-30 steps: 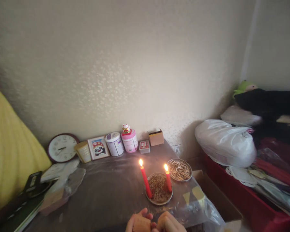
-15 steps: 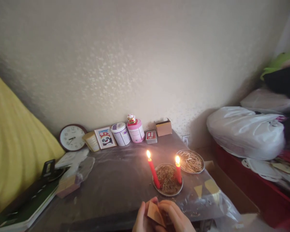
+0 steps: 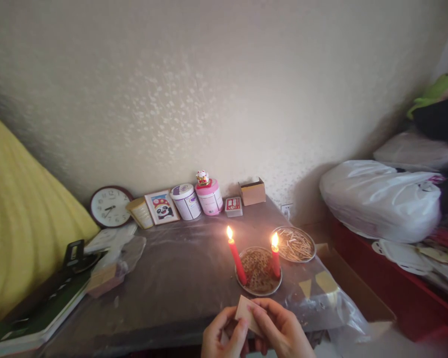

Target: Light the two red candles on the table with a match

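Both hands hold a small flat tan piece [image 3: 243, 309], paper or thin wood, I cannot tell which, at the table's front edge. My left hand [image 3: 223, 334] pinches its left side with the thumb. My right hand [image 3: 281, 330] grips its right side, thumb on the face. Just beyond them, a round dish [image 3: 258, 268] of brown grains carries two burning red candles. The left candle [image 3: 238, 262] leans to the left; the right candle [image 3: 275, 262] stands nearly upright. Behind it to the right lies a plate of thin sticks [image 3: 294, 243], probably matches.
Along the wall stand a clock [image 3: 111, 206], a panda picture [image 3: 162, 207], two tins, a lucky cat figurine [image 3: 202, 177] and a cardboard box [image 3: 252, 192]. Yellow pieces [image 3: 325, 281] lie right. At left are a plastic bag [image 3: 123, 261] and a green book [image 3: 41, 313].
The tan piece has been raised and turned, and more of its face shows. My hands have risen slightly and changed grip, the right thumb now lying on it. The view has tilted slightly.
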`<act>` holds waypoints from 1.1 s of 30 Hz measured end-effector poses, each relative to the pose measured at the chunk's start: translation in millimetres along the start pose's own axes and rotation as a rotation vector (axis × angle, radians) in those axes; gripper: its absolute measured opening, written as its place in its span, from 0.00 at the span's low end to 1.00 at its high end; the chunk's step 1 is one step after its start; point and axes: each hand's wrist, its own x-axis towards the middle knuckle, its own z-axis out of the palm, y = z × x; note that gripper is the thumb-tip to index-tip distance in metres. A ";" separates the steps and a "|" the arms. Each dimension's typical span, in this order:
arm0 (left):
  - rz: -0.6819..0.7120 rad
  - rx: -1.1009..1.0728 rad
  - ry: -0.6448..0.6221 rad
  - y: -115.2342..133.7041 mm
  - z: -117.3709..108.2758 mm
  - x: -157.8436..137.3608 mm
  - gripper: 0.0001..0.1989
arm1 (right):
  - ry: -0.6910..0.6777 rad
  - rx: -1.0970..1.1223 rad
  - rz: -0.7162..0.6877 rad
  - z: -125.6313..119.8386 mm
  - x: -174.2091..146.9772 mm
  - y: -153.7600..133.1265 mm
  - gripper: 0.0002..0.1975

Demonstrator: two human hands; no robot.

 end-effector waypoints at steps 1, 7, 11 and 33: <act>0.003 0.001 0.010 0.4 -0.6 0.3 0.20 | 0.015 0.030 0.011 0.5 0.0 0.5 0.25; 0.042 -0.179 0.103 1.0 3.0 -0.7 0.21 | 0.122 0.141 0.067 -1.2 3.9 7.4 0.28; 0.101 -0.213 0.084 2.5 6.0 -2.3 0.24 | 0.052 0.201 0.156 -3.9 1.9 -3.2 0.28; -0.001 -0.219 0.036 22.3 9.2 -8.6 0.20 | -0.044 0.534 0.359 -5.5 -2.1 -22.5 0.24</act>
